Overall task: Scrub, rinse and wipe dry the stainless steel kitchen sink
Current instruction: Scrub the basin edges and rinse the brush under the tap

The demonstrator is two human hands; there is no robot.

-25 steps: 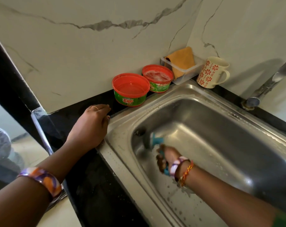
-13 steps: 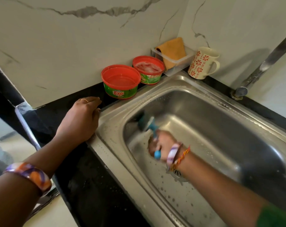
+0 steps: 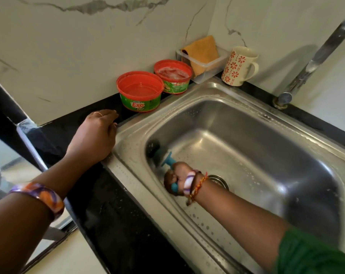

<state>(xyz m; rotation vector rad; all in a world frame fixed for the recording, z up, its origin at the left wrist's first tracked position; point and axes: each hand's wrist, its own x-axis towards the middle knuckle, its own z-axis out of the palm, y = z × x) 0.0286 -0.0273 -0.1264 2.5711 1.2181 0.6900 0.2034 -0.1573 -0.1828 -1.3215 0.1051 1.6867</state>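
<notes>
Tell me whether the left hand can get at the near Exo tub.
Probably yes: the left hand rests on the counter beside the sink, holds nothing, and only bare counter separates it from the tub.

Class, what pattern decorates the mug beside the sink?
Red flowers on cream, on the mug; the head view shows it.

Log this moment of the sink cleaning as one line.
phase: scrubbing | right hand: grips blue brush, head on sink left wall | left hand: rests on sink corner | tap: off

Two red tubs [image 3: 140, 91], a floral mug [image 3: 239, 66], an orange cloth [image 3: 203, 50] in a clear tray [image 3: 211, 65].
</notes>
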